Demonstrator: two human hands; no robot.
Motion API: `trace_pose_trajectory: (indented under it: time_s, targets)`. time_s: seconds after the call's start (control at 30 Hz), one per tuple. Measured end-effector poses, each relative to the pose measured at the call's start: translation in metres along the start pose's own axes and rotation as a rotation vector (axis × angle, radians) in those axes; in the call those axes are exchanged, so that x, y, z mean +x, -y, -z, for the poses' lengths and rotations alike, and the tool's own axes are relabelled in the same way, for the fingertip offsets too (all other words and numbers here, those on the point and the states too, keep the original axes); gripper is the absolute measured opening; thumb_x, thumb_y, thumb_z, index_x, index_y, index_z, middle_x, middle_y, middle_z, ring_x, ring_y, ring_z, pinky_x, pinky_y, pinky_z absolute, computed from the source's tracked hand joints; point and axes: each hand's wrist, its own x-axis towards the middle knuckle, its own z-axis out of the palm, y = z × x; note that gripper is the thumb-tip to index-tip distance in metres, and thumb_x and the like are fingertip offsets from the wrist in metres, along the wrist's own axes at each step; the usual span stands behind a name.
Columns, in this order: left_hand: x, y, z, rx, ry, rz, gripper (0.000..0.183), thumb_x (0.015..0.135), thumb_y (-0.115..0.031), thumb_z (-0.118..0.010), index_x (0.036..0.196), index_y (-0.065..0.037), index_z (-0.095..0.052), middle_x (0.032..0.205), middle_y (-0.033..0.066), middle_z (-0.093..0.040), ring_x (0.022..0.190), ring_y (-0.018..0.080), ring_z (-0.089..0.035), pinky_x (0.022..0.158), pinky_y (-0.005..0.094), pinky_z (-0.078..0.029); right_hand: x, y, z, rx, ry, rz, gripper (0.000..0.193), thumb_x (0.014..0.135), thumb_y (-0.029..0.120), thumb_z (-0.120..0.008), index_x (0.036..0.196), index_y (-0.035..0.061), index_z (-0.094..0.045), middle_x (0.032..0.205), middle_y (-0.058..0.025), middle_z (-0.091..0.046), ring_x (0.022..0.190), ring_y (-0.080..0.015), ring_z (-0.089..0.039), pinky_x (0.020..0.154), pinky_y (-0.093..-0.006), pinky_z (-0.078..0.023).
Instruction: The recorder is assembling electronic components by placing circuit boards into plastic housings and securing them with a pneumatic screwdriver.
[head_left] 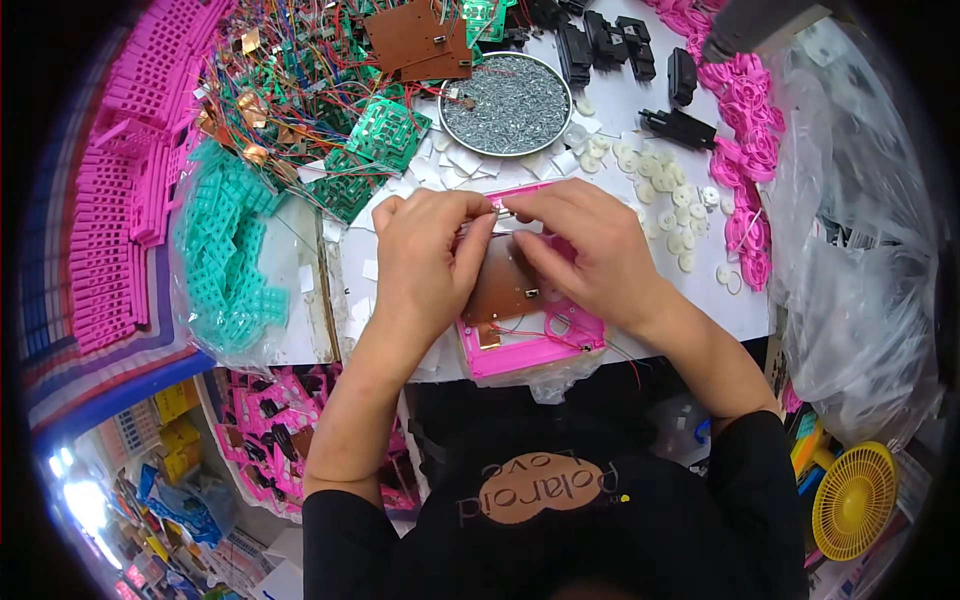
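Observation:
In front of me lies a pink plastic casing (505,357) with a brown circuit board (503,285) inside it. Thin red wires run over the casing's near end, beside a small copper-coloured plate (489,336). My left hand (425,258) is closed in a pinch over the casing's far end. From the other side my right hand (597,252) reaches in, its thumb and forefinger drawn together. The fingertips of both hands meet at a small whitish piece, too small and too covered to name.
A round metal dish of screws (506,105) stands beyond the casing. Wired green circuit boards (385,135) pile up at the far left, near turquoise plastic pieces (225,260). Pale round discs (680,205), black plastic parts (680,128) and pink loops (748,150) lie to the right.

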Motion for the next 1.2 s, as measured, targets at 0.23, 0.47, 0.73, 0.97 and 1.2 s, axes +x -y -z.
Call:
trace_pose_trajectory:
  time_s: [0.23, 0.47, 0.73, 0.97, 1.2]
  targets:
    - [-0.009, -0.001, 0.000, -0.082, -0.019, 0.031, 0.006, 0.089, -0.013, -0.073, 0.094, -0.009, -0.070, 0.084, 0.0028, -0.069, 0.078, 0.0217, -0.061, 0.083, 0.0391, -0.034, -0.010, 0.014, 0.010, 0.235, 0.079, -0.186, 0.039, 0.085, 0.009, -0.069, 0.123, 0.0033, -0.067, 0.106, -0.0142, -0.066, 0.094, -0.0322, -0.065, 0.081, -0.0383, -0.054]
    - [-0.011, 0.006, -0.002, -0.124, -0.025, -0.056, 0.007, 0.087, -0.010, -0.073, 0.094, -0.010, -0.070, 0.087, 0.0012, -0.071, 0.081, 0.0203, -0.063, 0.084, 0.0387, -0.033, -0.012, 0.012, 0.009, 0.300, 0.153, -0.189, 0.047, 0.090, 0.001, -0.065, 0.137, 0.0032, -0.062, 0.110, -0.0072, -0.060, 0.079, -0.0103, -0.057, 0.068, -0.0243, -0.047]
    - [-0.016, 0.001, 0.010, -0.091, -0.011, -0.056, 0.008, 0.084, -0.008, -0.075, 0.092, -0.010, -0.072, 0.084, 0.0016, -0.070, 0.079, 0.0200, -0.063, 0.085, 0.0376, -0.035, -0.002, -0.061, 0.069, -0.437, -0.016, -0.088, 0.050, 0.081, 0.014, -0.071, 0.130, 0.0069, -0.064, 0.109, -0.0144, -0.063, 0.110, -0.0354, -0.056, 0.095, -0.0444, -0.048]
    - [-0.019, -0.004, 0.005, -0.127, -0.060, 0.034, 0.005, 0.086, -0.007, -0.075, 0.090, -0.009, -0.072, 0.076, 0.0010, -0.066, 0.068, 0.0157, -0.059, 0.085, 0.0346, -0.037, 0.017, -0.139, 0.129, -0.926, 0.199, -0.222, 0.041, 0.079, 0.016, -0.074, 0.118, 0.0051, -0.069, 0.110, -0.0127, -0.068, 0.106, -0.0342, -0.060, 0.094, -0.0424, -0.051]
    - [-0.025, -0.001, 0.005, -0.165, -0.057, 0.081, 0.008, 0.086, -0.003, -0.074, 0.093, -0.004, -0.072, 0.078, 0.0008, -0.067, 0.073, 0.0140, -0.054, 0.082, 0.0306, -0.039, 0.011, -0.133, 0.119, -0.738, 0.163, -0.216, 0.038, 0.083, 0.015, -0.073, 0.119, 0.0045, -0.067, 0.109, -0.0140, -0.066, 0.104, -0.0350, -0.061, 0.091, -0.0435, -0.051]
